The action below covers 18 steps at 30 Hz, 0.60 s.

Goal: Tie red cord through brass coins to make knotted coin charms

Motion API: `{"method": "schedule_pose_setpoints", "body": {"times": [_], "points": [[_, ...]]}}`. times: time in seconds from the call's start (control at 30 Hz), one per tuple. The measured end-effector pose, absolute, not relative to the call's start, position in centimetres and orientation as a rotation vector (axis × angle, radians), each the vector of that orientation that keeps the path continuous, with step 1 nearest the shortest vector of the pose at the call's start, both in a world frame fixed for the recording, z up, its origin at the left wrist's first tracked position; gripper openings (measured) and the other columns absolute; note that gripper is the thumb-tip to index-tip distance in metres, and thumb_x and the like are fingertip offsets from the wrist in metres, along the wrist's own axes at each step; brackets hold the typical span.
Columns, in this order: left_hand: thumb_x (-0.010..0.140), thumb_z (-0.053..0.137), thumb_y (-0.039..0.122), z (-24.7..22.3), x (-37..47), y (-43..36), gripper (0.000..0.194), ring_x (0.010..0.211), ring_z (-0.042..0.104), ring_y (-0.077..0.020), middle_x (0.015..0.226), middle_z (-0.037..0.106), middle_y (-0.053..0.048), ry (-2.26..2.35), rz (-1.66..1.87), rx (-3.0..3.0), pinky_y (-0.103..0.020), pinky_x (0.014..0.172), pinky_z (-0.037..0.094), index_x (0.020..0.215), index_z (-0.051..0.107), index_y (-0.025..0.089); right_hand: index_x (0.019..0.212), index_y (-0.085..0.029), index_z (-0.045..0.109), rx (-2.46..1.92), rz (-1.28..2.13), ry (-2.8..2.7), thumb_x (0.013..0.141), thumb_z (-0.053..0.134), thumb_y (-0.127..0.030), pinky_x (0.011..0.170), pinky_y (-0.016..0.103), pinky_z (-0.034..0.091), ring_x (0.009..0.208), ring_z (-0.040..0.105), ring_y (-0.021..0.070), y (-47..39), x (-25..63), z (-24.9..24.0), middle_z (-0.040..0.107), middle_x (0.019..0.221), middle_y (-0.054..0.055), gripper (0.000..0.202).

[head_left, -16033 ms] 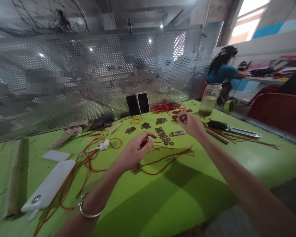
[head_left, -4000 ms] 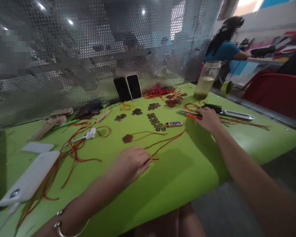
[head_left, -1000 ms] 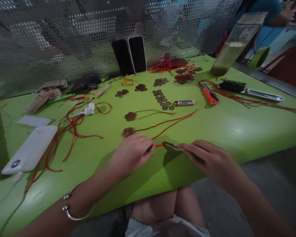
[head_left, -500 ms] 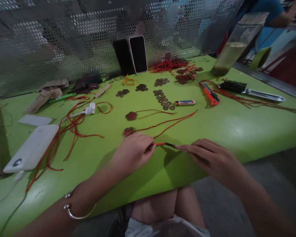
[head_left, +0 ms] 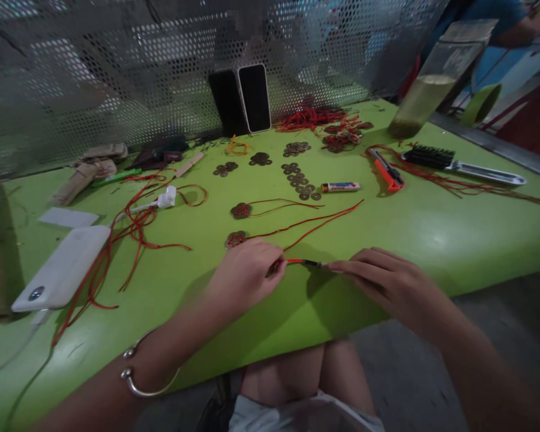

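Low over the table's front, my left hand (head_left: 252, 270) is closed in a pinch, with a dark, coin-like edge showing between thumb and fingers. A thin red-and-black cord-like piece (head_left: 312, 263) stretches from it to my right hand (head_left: 382, 273). It is red near the left fingers, then black, with a pale end at the right fingertips. My right fingertips are pressed together on that end. Just beyond my left hand lies a knotted coin cluster (head_left: 236, 239) with two long red cord tails. A second knotted coin cluster (head_left: 241, 210) lies behind it.
Behind are loose coins (head_left: 297, 179), a glue stick-like tube (head_left: 341, 187), an orange cutter (head_left: 389, 174) and a brush (head_left: 429, 157). A phone (head_left: 254, 99) leans on the mesh panel (head_left: 171, 72). Left lie a white power bank (head_left: 65, 267) and red cords (head_left: 139, 231). A liquid-filled container (head_left: 425, 96) stands right.
The view has shifted slightly, so everything sits a little farther right. Both hands keep their pinch, and the thin piece remains stretched between them.
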<state>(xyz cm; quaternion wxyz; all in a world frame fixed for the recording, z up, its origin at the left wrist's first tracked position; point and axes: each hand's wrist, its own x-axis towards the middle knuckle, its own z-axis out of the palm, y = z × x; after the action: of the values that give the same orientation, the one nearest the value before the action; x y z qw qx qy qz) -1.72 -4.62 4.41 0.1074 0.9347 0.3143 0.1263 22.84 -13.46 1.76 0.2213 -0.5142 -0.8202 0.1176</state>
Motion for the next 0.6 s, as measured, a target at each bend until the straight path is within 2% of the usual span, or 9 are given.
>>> {"method": "schedule_pose_setpoints", "body": {"times": [0.37, 0.6], "points": [[0.083, 0.052, 0.018, 4.96, -1.42, -4.56, 0.015, 0.065, 0.053, -0.0161, 0.066, 0.061, -0.003, 0.951, 0.31, 2.755, -0.029, 0.063, 0.042, 0.073, 0.063, 0.014, 0.124, -0.028, 0.054, -1.416, 0.356, -2.304, 0.095, 0.039, -0.023, 0.073, 0.028, 0.047, 0.085, 0.06, 0.016, -13.19, 23.23, 2.2, 0.062, 0.095, 0.006, 0.033], [0.083, 0.053, 0.018, 5.23, -1.06, -4.78, 0.014, 0.068, 0.053, -0.0166, 0.068, 0.062, -0.003, 0.959, 0.322, 2.739, -0.03, 0.064, 0.042, 0.076, 0.064, 0.014, 0.118, -0.027, 0.058, -1.4, 0.354, -2.278, 0.095, 0.04, -0.025, 0.072, 0.028, 0.046, 0.084, 0.059, 0.0163, -13.17, 23.13, 2.51, 0.062, 0.094, 0.005, 0.029]]}}
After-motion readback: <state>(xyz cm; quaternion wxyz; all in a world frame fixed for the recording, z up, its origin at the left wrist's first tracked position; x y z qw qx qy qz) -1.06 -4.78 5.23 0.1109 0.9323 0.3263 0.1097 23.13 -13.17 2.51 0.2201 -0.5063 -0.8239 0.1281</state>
